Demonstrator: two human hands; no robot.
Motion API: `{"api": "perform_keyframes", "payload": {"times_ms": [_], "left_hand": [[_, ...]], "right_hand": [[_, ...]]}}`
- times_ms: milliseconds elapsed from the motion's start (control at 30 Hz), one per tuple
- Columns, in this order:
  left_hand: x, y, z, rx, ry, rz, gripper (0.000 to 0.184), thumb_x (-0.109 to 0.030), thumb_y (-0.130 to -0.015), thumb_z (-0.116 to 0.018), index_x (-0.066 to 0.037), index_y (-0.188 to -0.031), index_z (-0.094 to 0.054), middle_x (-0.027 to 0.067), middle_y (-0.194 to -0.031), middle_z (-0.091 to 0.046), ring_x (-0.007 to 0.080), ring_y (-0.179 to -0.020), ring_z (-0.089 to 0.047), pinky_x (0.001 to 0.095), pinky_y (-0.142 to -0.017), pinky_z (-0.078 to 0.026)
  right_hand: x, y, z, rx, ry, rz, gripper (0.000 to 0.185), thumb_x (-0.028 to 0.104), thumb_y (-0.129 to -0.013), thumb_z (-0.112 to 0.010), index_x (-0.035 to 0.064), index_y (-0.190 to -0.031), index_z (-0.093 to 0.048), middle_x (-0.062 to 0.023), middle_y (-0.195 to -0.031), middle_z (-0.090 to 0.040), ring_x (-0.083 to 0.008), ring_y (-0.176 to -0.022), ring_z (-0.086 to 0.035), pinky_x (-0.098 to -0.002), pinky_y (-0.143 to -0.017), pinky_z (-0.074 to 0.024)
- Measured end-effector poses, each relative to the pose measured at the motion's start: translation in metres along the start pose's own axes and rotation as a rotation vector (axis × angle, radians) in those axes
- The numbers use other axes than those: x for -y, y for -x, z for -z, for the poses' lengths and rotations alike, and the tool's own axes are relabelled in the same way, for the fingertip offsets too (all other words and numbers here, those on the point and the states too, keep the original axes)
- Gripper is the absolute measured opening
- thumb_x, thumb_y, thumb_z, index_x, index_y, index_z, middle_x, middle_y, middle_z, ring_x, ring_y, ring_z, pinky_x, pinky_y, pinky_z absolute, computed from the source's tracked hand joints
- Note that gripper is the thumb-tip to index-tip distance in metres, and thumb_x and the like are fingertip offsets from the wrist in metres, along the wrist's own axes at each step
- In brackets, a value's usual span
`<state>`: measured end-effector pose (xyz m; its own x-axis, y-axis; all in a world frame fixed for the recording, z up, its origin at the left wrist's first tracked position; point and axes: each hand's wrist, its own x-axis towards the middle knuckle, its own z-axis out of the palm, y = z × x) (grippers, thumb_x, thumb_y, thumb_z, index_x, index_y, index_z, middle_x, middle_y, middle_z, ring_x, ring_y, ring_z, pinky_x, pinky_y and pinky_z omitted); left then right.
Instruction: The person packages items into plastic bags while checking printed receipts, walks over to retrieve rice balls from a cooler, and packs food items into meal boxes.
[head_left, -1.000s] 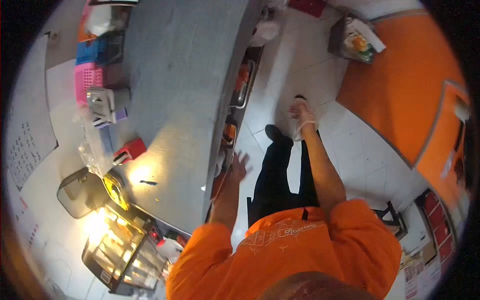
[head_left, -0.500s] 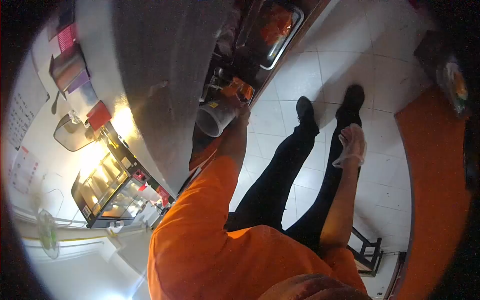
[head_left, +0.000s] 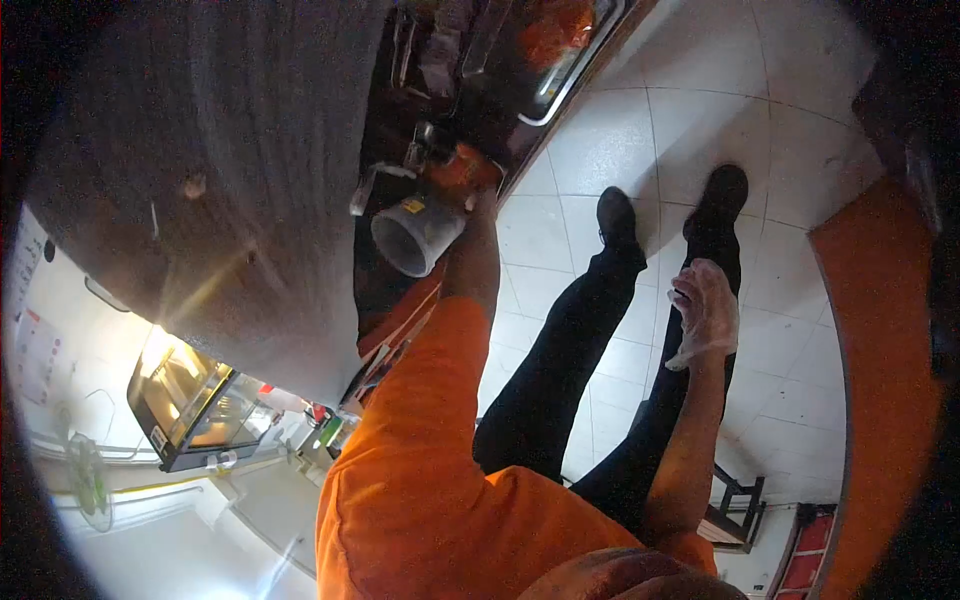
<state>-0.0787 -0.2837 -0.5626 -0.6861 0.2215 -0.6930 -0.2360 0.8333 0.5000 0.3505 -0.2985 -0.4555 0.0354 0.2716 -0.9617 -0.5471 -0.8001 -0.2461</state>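
Note:
Over the dark counter at the upper left, my left hand (head_left: 482, 190) reaches beside an orange-red thing (head_left: 462, 168) that I cannot make out. Its fingers are mostly hidden in shadow. A whitish tub (head_left: 412, 240) with a yellow label lies close to that wrist, tilted with its mouth toward the lower left. Whether my hand touches the tub is unclear. In a clear plastic glove, my right hand (head_left: 708, 305) hangs in front of my leg. Its fingers are loosely bent and apart, holding nothing.
A metal-rimmed tray (head_left: 572, 75) with an orange-red bundle is farther along the counter. A large grey panel (head_left: 200, 150) fills the upper left. A lit glass cabinet (head_left: 195, 410) stands lower left. An orange surface (head_left: 880, 300) and a dark stool (head_left: 738, 515) are at the right.
My left hand has moved a little farther up past the tub, toward the orange-red thing. My right hand appears slightly lower and larger. The view has shifted, so the grey panel covers more.

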Motion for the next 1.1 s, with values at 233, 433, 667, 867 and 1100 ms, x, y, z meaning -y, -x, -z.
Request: {"api": "perform_keyframes", "payload": {"times_ms": [233, 433, 667, 867, 1100], "left_hand": [[0.007, -0.003, 0.035, -0.053, 0.067, 0.007, 0.06, -0.049, -0.091, -0.055, -0.018, -0.141, -0.041, 0.0031, -0.143, -0.047, 0.0216, -0.133, -0.039, 0.0489, -0.107, -0.026], [0.005, -0.028, 0.051, -0.089, 0.12, 0.013, 0.06, -0.047, -0.092, -0.055, -0.019, -0.142, -0.04, 0.0028, -0.143, -0.047, 0.0213, -0.134, -0.038, 0.0493, -0.108, -0.024], [0.006, -0.051, 0.046, -0.098, 0.188, 0.008, 0.06, -0.045, -0.092, -0.056, -0.019, -0.142, -0.039, 0.0024, -0.143, -0.046, 0.0209, -0.134, -0.037, 0.0498, -0.109, -0.023], [0.01, -0.05, 0.053, -0.106, 0.225, 0.014, 0.06, -0.044, -0.092, -0.057, -0.019, -0.143, -0.038, 0.0021, -0.144, -0.046, 0.0206, -0.135, -0.036, 0.0503, -0.109, -0.022], [0.012, -0.021, 0.093, -0.144, 0.274, 0.037, 0.06, -0.042, -0.092, -0.058, -0.02, -0.143, -0.037, 0.0017, -0.144, -0.046, 0.0202, -0.135, -0.035, 0.0508, -0.11, -0.02]], "right_hand": [[-0.001, 0.004, -0.006, 0.028, 0.095, -0.06, 0.052, 0.039, -0.083, -0.074, 0.0058, -0.118, -0.057, -0.01, -0.104, -0.063, -0.0233, -0.097, -0.063, -0.0359, -0.082, -0.0505], [-0.005, 0.009, -0.009, 0.027, 0.077, -0.037, 0.047, 0.037, -0.083, -0.074, 0.0062, -0.116, -0.059, -0.008, -0.098, -0.064, -0.0205, -0.091, -0.064, -0.0316, -0.077, -0.0505], [-0.012, 0.012, -0.008, -0.014, 0.097, -0.012, 0.037, 0.03, -0.086, -0.072, 0.0049, -0.111, -0.062, -0.0079, -0.092, -0.066, -0.0192, -0.083, -0.066, -0.0307, -0.07, -0.0529], [-0.016, 0.014, -0.016, -0.008, 0.112, -0.012, 0.038, 0.03, -0.084, -0.073, 0.0045, -0.109, -0.063, -0.0083, -0.091, -0.065, -0.0204, -0.084, -0.066, -0.0329, -0.072, -0.0525], [-0.035, 0.002, -0.024, 0.064, 0.165, -0.02, 0.035, 0.031, -0.087, -0.068, 0.0072, -0.112, -0.063, -0.0104, -0.098, -0.066, -0.0239, -0.087, -0.067, -0.0371, -0.074, -0.0527]]}}
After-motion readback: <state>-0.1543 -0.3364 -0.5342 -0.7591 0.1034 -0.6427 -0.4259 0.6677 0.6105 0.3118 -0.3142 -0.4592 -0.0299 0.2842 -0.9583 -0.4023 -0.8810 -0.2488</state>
